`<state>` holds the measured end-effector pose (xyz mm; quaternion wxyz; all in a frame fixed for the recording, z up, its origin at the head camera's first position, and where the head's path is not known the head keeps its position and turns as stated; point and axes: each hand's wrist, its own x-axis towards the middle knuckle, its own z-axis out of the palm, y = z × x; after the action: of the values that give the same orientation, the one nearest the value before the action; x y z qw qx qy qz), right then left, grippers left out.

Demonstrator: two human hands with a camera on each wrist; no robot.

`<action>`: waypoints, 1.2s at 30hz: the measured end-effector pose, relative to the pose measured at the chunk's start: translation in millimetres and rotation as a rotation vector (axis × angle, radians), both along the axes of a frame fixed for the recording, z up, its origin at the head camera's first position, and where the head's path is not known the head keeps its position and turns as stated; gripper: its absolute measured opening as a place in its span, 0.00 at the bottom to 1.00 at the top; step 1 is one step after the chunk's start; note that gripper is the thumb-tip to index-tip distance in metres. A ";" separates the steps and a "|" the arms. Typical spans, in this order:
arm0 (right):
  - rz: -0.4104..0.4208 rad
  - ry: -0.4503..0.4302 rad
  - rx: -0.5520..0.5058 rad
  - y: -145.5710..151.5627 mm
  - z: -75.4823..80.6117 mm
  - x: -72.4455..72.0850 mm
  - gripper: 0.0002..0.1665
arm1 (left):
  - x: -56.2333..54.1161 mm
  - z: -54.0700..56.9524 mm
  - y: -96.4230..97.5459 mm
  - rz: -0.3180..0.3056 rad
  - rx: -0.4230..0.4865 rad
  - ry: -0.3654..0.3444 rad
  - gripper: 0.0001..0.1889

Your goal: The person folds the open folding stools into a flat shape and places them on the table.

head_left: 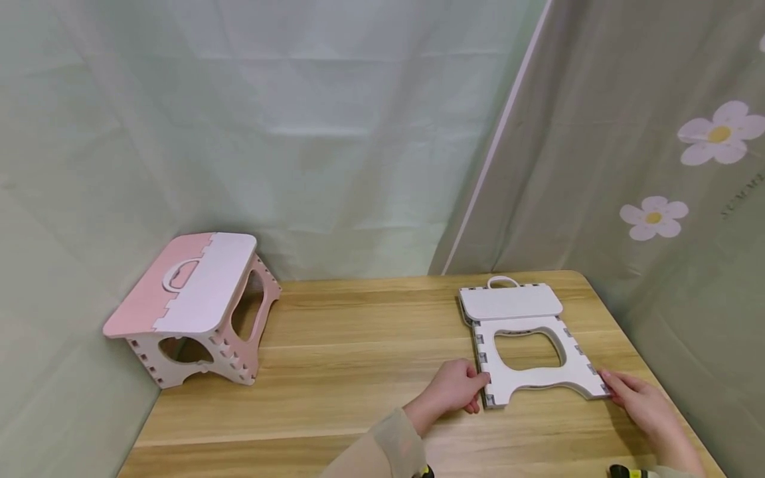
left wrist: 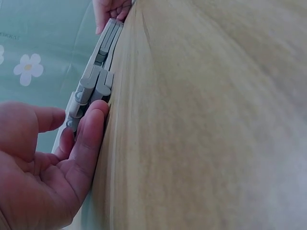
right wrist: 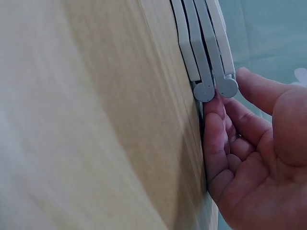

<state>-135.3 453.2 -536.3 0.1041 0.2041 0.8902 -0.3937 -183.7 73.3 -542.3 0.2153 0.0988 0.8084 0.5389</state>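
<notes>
A white folding stool (head_left: 522, 302), folded flat with grey hinges along its edges, lies on the wooden table at the right. Its small carry handle (head_left: 502, 281) points to the back. My left hand (head_left: 457, 387) holds the near left corner, thumb on top and fingers at the side edge. At the near right corner, my right hand (head_left: 642, 401) grips with thumb above and fingers curled low by the tabletop. In the right wrist view, the stacked grey and white layers of the stool (right wrist: 206, 52) end right at the fingertips.
A pink and white folding stool (head_left: 197, 292) stands unfolded at the table's left end. Pale green curtains (head_left: 335, 146) hang behind and on both sides, with white flowers (head_left: 654, 218) on the right one. The wooden tabletop (head_left: 358, 358) stretches between the stools.
</notes>
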 end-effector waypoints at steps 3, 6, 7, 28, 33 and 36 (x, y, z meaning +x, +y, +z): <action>-0.009 0.003 -0.024 -1.6 0.9 1.0 0.53 | 0.1 0.9 -0.8 0.007 0.037 -0.020 0.16; -0.009 0.012 -0.038 -3.1 1.5 2.2 0.52 | -0.4 -0.2 -2.6 -0.001 0.095 -0.057 0.16; -0.005 0.020 -0.051 -3.6 1.9 2.8 0.51 | -1.1 -0.7 -3.4 -0.008 0.118 -0.070 0.16; -0.133 0.317 -0.125 -51.8 32.5 15.4 0.43 | 11.1 19.2 -110.5 0.057 0.332 -0.069 0.14; -0.083 0.410 -0.126 -70.1 44.4 15.2 0.39 | 14.7 27.9 -153.8 0.146 0.336 -0.015 0.14; -0.066 0.439 -0.142 -79.0 47.8 15.2 0.36 | 20.2 29.4 -177.4 0.230 0.328 0.004 0.14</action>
<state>-120.1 374.2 -488.5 -0.0911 0.1347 0.8545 -0.4933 -163.4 -104.1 -513.0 0.1319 0.0408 0.7162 0.6841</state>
